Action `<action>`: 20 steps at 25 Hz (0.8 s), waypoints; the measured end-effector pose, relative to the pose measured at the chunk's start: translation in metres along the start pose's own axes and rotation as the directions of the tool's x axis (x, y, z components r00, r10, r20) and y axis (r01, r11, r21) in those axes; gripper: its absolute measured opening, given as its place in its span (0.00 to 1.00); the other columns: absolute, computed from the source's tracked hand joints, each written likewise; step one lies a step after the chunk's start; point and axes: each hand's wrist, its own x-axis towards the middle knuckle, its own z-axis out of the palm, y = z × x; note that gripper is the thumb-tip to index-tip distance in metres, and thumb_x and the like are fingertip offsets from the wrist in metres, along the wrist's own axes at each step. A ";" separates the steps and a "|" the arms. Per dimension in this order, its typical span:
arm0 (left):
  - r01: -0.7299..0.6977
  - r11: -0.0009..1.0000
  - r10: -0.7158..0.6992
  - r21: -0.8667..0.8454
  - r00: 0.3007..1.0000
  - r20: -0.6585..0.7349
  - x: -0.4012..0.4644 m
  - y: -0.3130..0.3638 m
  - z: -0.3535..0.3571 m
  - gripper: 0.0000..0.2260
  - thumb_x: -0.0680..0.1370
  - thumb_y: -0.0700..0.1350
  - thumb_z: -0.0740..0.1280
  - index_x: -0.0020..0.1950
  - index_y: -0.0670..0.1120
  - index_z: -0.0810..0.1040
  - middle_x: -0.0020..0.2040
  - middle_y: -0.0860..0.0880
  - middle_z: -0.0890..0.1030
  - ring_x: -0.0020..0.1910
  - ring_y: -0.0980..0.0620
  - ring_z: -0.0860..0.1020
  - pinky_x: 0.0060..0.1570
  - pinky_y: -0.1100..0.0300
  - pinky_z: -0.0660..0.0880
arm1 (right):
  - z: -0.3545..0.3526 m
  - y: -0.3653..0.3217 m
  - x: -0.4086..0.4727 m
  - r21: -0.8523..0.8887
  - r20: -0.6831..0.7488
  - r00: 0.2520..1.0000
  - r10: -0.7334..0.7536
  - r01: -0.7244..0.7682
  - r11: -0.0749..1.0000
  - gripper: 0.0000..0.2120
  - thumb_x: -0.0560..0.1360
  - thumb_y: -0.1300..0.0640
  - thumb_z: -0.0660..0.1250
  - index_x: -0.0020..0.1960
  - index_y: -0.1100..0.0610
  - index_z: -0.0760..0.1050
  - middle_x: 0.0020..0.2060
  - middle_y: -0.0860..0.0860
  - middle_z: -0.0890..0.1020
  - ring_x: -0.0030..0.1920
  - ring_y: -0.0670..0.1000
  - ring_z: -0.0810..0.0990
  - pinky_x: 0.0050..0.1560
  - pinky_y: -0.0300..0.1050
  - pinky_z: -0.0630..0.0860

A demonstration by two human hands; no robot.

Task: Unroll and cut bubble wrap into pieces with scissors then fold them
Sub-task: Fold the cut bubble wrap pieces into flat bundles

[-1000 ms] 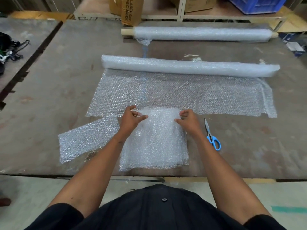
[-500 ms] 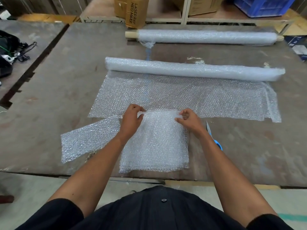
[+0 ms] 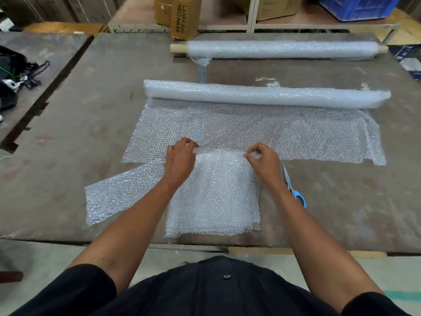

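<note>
Folding was the step in hand. A cut strip (image 3: 118, 197) lay flat at the left on the table (image 3: 68, 115). The left hand (image 3: 180, 161) pinched the far left corner of the folded piece (image 3: 216, 195), fingers curled on its edge; the right hand (image 3: 262, 163) pinched the far right corner likewise. Scissors (image 3: 293, 187) lay just beside the right wrist. Behind, the partly unrolled roll (image 3: 262, 94) remained. Next, the grip would probably draw that edge toward the near edge, keeping corners aligned.
</note>
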 end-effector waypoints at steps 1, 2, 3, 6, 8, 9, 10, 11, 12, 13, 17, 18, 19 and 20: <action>0.001 1.000 -0.001 0.011 1.000 0.019 -0.001 0.001 0.004 0.18 0.81 0.44 0.71 0.71 0.53 0.77 0.73 0.49 0.75 0.69 0.48 0.75 0.65 0.51 0.64 | 0.001 0.002 0.000 -0.131 -0.020 0.998 -0.058 0.055 0.990 0.07 0.75 0.53 0.80 0.49 0.49 0.83 0.52 0.45 0.84 0.57 0.51 0.81 0.57 0.46 0.69; -0.001 1.000 0.000 0.022 0.999 0.042 -0.001 0.003 0.007 0.22 0.80 0.45 0.72 0.74 0.54 0.74 0.77 0.48 0.70 0.74 0.48 0.72 0.69 0.49 0.63 | 0.001 0.004 -0.001 -0.260 -0.033 0.994 -0.105 0.093 0.961 0.06 0.75 0.53 0.79 0.49 0.49 0.84 0.53 0.46 0.83 0.59 0.52 0.79 0.58 0.48 0.65; -0.010 1.000 0.008 0.024 0.997 0.071 -0.002 0.005 0.010 0.26 0.80 0.47 0.73 0.77 0.56 0.71 0.81 0.48 0.66 0.77 0.47 0.68 0.72 0.45 0.62 | 0.001 0.005 -0.002 -0.354 -0.046 0.987 -0.154 0.127 0.926 0.05 0.75 0.53 0.79 0.50 0.48 0.85 0.52 0.47 0.82 0.57 0.53 0.79 0.56 0.50 0.62; -0.103 0.994 0.108 -0.044 0.987 0.116 0.000 0.023 0.013 0.30 0.80 0.49 0.73 0.80 0.62 0.67 0.85 0.49 0.60 0.81 0.47 0.63 0.74 0.40 0.59 | 0.000 0.009 -0.010 -0.438 -0.089 0.933 -0.350 0.279 0.855 0.04 0.75 0.55 0.79 0.49 0.50 0.87 0.45 0.48 0.83 0.48 0.55 0.80 0.52 0.54 0.60; -0.217 0.970 0.229 -0.113 0.967 0.110 0.003 0.046 0.011 0.29 0.81 0.47 0.72 0.80 0.61 0.68 0.84 0.49 0.63 0.81 0.49 0.64 0.75 0.43 0.58 | -0.001 0.013 -0.015 -0.472 -0.076 0.883 -0.464 0.378 0.796 0.04 0.76 0.55 0.78 0.49 0.49 0.85 0.45 0.45 0.85 0.47 0.54 0.83 0.52 0.55 0.60; -0.263 0.954 0.281 -0.144 0.952 0.119 0.004 0.057 0.012 0.28 0.82 0.46 0.71 0.80 0.61 0.68 0.83 0.50 0.65 0.80 0.50 0.64 0.74 0.44 0.57 | -0.002 0.013 -0.018 -0.483 -0.053 0.868 -0.493 0.410 0.773 0.04 0.77 0.55 0.77 0.51 0.49 0.84 0.46 0.44 0.86 0.49 0.52 0.84 0.53 0.55 0.61; -0.304 0.937 0.328 -0.170 0.936 0.131 0.003 0.068 0.011 0.27 0.82 0.47 0.71 0.80 0.61 0.69 0.81 0.52 0.68 0.80 0.51 0.66 0.73 0.45 0.57 | -0.001 0.013 -0.021 -0.490 -0.034 0.860 -0.509 0.429 0.759 0.04 0.79 0.55 0.75 0.52 0.49 0.82 0.48 0.44 0.86 0.52 0.51 0.85 0.54 0.56 0.62; -0.346 0.922 0.372 -0.177 0.916 0.148 0.003 0.075 0.014 0.24 0.83 0.47 0.71 0.78 0.60 0.72 0.78 0.53 0.73 0.78 0.52 0.69 0.73 0.46 0.57 | 0.000 0.013 -0.025 -0.491 -0.025 0.857 -0.515 0.438 0.753 0.04 0.80 0.54 0.74 0.54 0.49 0.81 0.50 0.44 0.86 0.53 0.50 0.85 0.54 0.56 0.63; -0.391 0.907 0.413 -0.158 0.898 0.150 0.003 0.082 0.016 0.21 0.82 0.49 0.72 0.75 0.59 0.76 0.73 0.54 0.78 0.75 0.52 0.72 0.71 0.46 0.56 | 0.000 0.013 -0.027 -0.487 -0.019 0.857 -0.515 0.441 0.754 0.04 0.81 0.54 0.72 0.54 0.49 0.80 0.51 0.43 0.85 0.54 0.49 0.84 0.54 0.55 0.63; -0.428 0.896 0.442 -0.120 0.886 0.141 0.001 0.087 0.021 0.16 0.81 0.50 0.72 0.69 0.58 0.79 0.66 0.55 0.82 0.71 0.52 0.75 0.69 0.46 0.56 | 0.000 0.016 -0.030 -0.489 -0.014 0.856 -0.516 0.444 0.751 0.03 0.81 0.53 0.71 0.54 0.49 0.80 0.51 0.43 0.84 0.53 0.49 0.84 0.53 0.55 0.63; -0.464 0.886 0.463 -0.003 0.883 0.075 -0.001 0.094 0.031 0.03 0.82 0.52 0.71 0.54 0.55 0.81 0.49 0.55 0.82 0.52 0.50 0.80 0.55 0.49 0.59 | 0.002 0.023 -0.040 -0.568 -0.077 0.852 -0.518 0.390 0.725 0.05 0.82 0.48 0.69 0.51 0.48 0.81 0.45 0.44 0.81 0.46 0.51 0.80 0.49 0.54 0.64; -0.478 0.878 0.477 -0.008 0.875 0.081 0.001 0.093 0.034 0.03 0.83 0.51 0.69 0.54 0.53 0.79 0.48 0.54 0.80 0.50 0.49 0.80 0.53 0.50 0.61 | 0.003 0.024 -0.041 -0.577 -0.091 0.851 -0.518 0.379 0.723 0.06 0.82 0.47 0.69 0.50 0.48 0.81 0.44 0.44 0.81 0.45 0.51 0.79 0.49 0.54 0.64; -0.501 0.865 0.500 -0.003 0.862 0.089 0.001 0.090 0.036 0.03 0.84 0.50 0.68 0.56 0.52 0.77 0.50 0.53 0.80 0.50 0.48 0.80 0.53 0.50 0.63 | 0.003 0.025 -0.043 -0.587 -0.091 0.845 -0.527 0.382 0.714 0.06 0.82 0.47 0.69 0.50 0.48 0.80 0.43 0.44 0.81 0.45 0.50 0.79 0.48 0.54 0.64; -0.524 0.851 0.522 0.004 0.848 0.095 0.000 0.088 0.037 0.04 0.84 0.49 0.67 0.58 0.52 0.76 0.52 0.52 0.80 0.51 0.48 0.80 0.55 0.49 0.66 | 0.002 0.025 -0.045 -0.591 -0.085 0.837 -0.540 0.394 0.704 0.06 0.82 0.47 0.70 0.49 0.48 0.80 0.43 0.43 0.81 0.45 0.50 0.79 0.47 0.54 0.64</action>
